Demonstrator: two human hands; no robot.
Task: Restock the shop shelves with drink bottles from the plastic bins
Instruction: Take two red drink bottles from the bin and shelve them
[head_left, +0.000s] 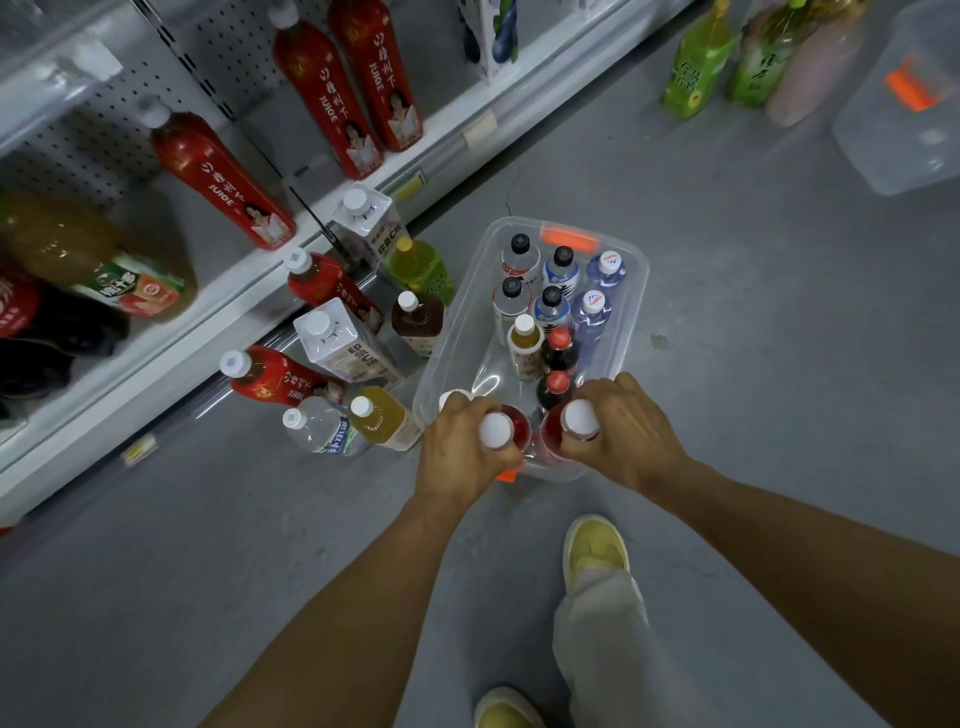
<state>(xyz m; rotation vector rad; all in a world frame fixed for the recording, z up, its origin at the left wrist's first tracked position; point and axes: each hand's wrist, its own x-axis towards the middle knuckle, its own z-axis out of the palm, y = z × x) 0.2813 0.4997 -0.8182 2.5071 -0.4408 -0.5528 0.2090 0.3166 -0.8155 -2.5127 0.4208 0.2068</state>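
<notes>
A clear plastic bin (631, 291) with orange latches stands on the grey floor, holding several upright drink bottles. At its near end, my left hand (460, 449) is shut on the neck of a red drink bottle with a white cap (496, 430). My right hand (626, 431) is shut on a second red drink bottle with a white cap (579, 418). Both bottles stand inside the bin. Behind them are two dark cola bottles (558, 345), a yellow-capped tea bottle (524, 340) and several clear and blue water bottles (592, 312).
White shop shelves (228, 296) run along the left, holding red juice bottles (218, 182). Several bottles and white cartons (345, 345) stand on the floor between shelf and bin. An empty clear bin (904, 104) and green bottles (693, 62) are at top right. My shoes (595, 548) are below.
</notes>
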